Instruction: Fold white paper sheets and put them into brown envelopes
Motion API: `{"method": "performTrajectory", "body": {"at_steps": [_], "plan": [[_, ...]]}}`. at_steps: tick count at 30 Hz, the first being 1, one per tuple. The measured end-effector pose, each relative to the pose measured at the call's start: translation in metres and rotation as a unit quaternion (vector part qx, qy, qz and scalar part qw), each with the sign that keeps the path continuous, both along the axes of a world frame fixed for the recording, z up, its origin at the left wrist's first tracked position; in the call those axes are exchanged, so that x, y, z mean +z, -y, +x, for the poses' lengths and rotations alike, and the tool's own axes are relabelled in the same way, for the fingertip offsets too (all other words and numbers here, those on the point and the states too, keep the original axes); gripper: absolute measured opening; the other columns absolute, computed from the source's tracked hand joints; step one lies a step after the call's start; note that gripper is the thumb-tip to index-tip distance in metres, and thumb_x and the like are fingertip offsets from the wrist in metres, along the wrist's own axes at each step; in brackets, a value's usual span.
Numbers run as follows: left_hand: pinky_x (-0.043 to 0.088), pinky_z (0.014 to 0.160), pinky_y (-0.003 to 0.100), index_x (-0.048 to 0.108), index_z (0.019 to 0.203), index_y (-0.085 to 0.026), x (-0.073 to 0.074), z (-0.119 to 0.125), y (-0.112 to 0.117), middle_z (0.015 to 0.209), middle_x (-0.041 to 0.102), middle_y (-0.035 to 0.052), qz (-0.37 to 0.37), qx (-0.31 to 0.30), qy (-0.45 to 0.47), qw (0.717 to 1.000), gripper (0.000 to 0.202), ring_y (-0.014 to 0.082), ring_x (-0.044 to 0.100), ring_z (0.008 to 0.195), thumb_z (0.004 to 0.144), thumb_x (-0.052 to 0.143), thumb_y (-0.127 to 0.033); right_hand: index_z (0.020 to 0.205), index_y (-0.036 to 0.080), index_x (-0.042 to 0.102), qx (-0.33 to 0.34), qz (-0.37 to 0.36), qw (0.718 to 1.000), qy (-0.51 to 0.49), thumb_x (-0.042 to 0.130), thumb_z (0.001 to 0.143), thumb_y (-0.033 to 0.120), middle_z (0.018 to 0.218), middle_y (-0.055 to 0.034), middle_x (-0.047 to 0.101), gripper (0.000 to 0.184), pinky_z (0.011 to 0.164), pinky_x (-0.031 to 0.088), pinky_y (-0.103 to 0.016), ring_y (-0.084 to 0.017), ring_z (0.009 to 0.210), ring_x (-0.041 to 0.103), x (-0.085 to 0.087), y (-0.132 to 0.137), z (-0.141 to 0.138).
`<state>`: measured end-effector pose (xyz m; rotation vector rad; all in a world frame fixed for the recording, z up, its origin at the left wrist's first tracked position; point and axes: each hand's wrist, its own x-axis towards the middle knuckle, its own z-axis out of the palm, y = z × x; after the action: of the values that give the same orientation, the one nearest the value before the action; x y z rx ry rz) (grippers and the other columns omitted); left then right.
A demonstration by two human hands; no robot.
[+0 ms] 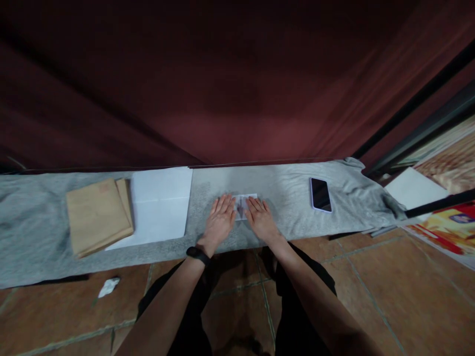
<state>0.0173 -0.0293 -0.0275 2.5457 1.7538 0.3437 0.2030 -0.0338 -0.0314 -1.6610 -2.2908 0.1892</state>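
A small piece of white folded paper (241, 207) lies on the grey cloth in front of me, its middle showing between my hands. Flat on its left side rests my left hand (219, 217), fingers stretched out and pointing away from me. My right hand (262, 220) lies flat over the paper's right side, fingers also extended. Both palms face down, and they hide the paper's outer edges. Left of my hands are larger white sheets (161, 207), creased across the middle, partly under brown paper envelopes (98, 212).
A grey cloth (285, 198) covers the long narrow surface. On its right part lies a phone (321, 195) with a dark screen. Behind hangs a dark red curtain (237, 99). A crumpled white tissue (109, 287) is on the tiled floor (365, 277); a colourful printed box (445, 227) stands at right.
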Motion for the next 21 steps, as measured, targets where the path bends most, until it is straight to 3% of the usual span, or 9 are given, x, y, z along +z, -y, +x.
{"method": "performTrajectory", "body": {"at_steps": [5, 12, 21], "plan": [[0.015, 0.132, 0.05, 0.038, 0.16, -0.012, -0.004, 0.014, -0.011, 0.168, 0.036, 0.0097, -0.029, -0.016, -0.006, 0.999, 0.059, 0.0244, 0.021, 0.16, 0.104, 0.027, -0.026, 0.156, 0.014, 0.046, 0.019, -0.007, 1.0, -0.002, 0.028, 0.112, 0.036, 0.163, -0.011, 0.044, 0.053, 0.127, 0.028, -0.047, -0.025, 0.152, 0.041, -0.004, -0.011, -0.011], [0.011, 0.132, 0.052, 0.034, 0.162, -0.013, -0.015, 0.017, -0.015, 0.17, 0.032, 0.0105, -0.045, 0.0, -0.013, 0.999, 0.06, 0.0241, 0.019, 0.16, 0.105, 0.025, -0.03, 0.159, 0.017, 0.043, 0.012, -0.013, 0.999, 0.033, 0.034, 0.111, 0.039, 0.166, -0.0118, 0.038, 0.054, 0.126, 0.026, -0.049, -0.026, 0.154, 0.037, -0.015, -0.016, -0.007], [0.01, 0.132, 0.049, 0.032, 0.162, -0.009, -0.011, 0.015, -0.012, 0.17, 0.029, 0.0134, -0.05, 0.023, -0.027, 0.998, 0.062, 0.0249, 0.02, 0.16, 0.106, 0.027, -0.035, 0.158, 0.014, 0.043, -0.021, 0.011, 0.999, 0.038, 0.035, 0.111, 0.04, 0.165, -0.0128, 0.039, 0.055, 0.125, 0.028, -0.049, -0.029, 0.152, 0.04, -0.021, -0.017, 0.005]]}}
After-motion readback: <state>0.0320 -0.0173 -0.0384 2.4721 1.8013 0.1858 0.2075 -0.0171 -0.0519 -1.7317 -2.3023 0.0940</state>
